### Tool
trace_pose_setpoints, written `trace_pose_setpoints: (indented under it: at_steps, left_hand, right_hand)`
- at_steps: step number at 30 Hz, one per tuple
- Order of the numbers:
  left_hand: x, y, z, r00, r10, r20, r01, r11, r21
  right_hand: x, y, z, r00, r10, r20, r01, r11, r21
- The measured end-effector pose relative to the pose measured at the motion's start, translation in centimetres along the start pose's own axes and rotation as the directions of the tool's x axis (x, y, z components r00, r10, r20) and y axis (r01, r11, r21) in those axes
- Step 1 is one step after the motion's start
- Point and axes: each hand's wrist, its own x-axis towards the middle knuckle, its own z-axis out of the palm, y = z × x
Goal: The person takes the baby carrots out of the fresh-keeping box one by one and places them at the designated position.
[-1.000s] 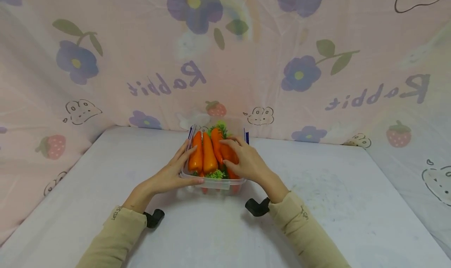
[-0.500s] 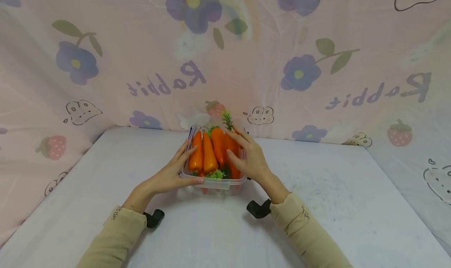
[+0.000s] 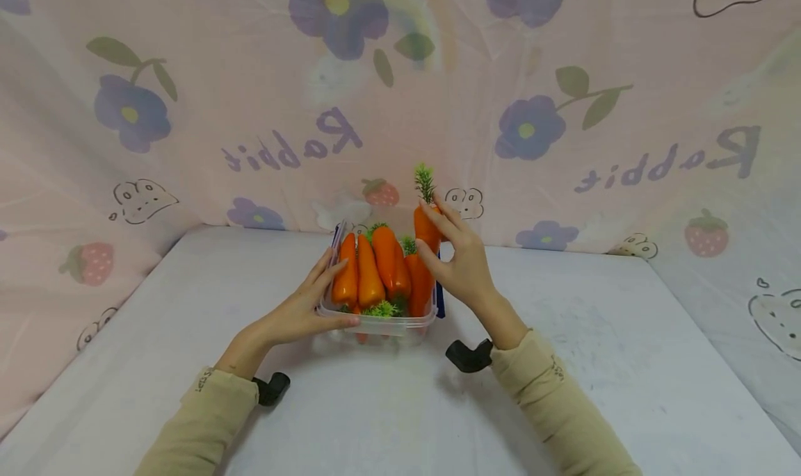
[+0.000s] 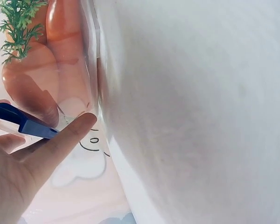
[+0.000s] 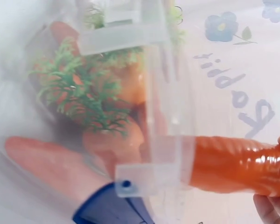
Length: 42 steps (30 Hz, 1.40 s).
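A clear plastic container (image 3: 388, 326) full of orange carrots (image 3: 370, 274) with green leafy tops stands on the table. My left hand (image 3: 299, 313) holds its near left corner, thumb along the front wall and fingers over the left rim. In the left wrist view a blue latch (image 4: 25, 123) lies beside those fingers. My right hand (image 3: 466, 260) grips a carrot (image 3: 427, 227) upright at the container's right side, leafy top up. Its lower end is hidden by my hand and the container; the right wrist view shows the gripped carrot (image 5: 233, 163) passing behind the clear wall.
The white-covered table (image 3: 563, 337) spreads out around the container. Behind it hangs a pink printed cloth (image 3: 425, 115). Another blue latch (image 3: 441, 302) hangs at the container's right side. A black camera mount (image 3: 272, 389) sits at the left wrist, and another (image 3: 469, 356) at the right.
My right hand has moved up and to the right, raising the carrot from among the others until its leafy top stands well above the container. My left hand has stayed in place.
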Motion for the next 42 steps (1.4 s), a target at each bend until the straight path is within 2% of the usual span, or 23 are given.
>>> trace_pose_setpoints:
  at_steps: [9, 19, 24, 32, 37, 42]
  left_hand:
    - [0.0, 0.0, 0.1, 1.000, -0.005, 0.005, 0.005, 1.000, -0.011]
    - [-0.1, 0.1, 0.1, 1.000, -0.010, 0.004, 0.010, 1.000, -0.012]
    - [0.0, -0.1, 0.1, 1.000, -0.028, 0.007, 0.028, 0.999, -0.015]
    - [0.1, -0.1, 0.2, 1.000, -0.015, 0.003, 0.015, 1.000, -0.021]
    - [0.0, -0.1, 0.3, 1.000, -0.019, 0.003, 0.019, 1.000, -0.024]
    - [0.0, 0.1, 0.2, 1.000, -0.021, 0.006, 0.022, 1.000, -0.020]
  right_hand:
    - [0.2, -0.1, -1.1, 0.998, 0.015, -0.057, -0.017, 0.999, -0.029]
    - [0.3, 0.1, -2.5, 0.992, 0.091, -0.090, -0.092, 0.996, -0.007]
    - [-0.1, 0.8, -2.8, 0.987, 0.108, -0.117, -0.112, 0.993, -0.028]
    - [-1.2, 2.0, -2.9, 0.978, 0.116, -0.176, -0.128, 0.990, -0.059]
    - [-1.9, 2.8, -2.9, 0.976, 0.130, -0.177, -0.145, 0.987, -0.072]
    - [-2.7, 3.9, -2.9, 0.967, 0.209, -0.144, -0.222, 0.971, -0.086]
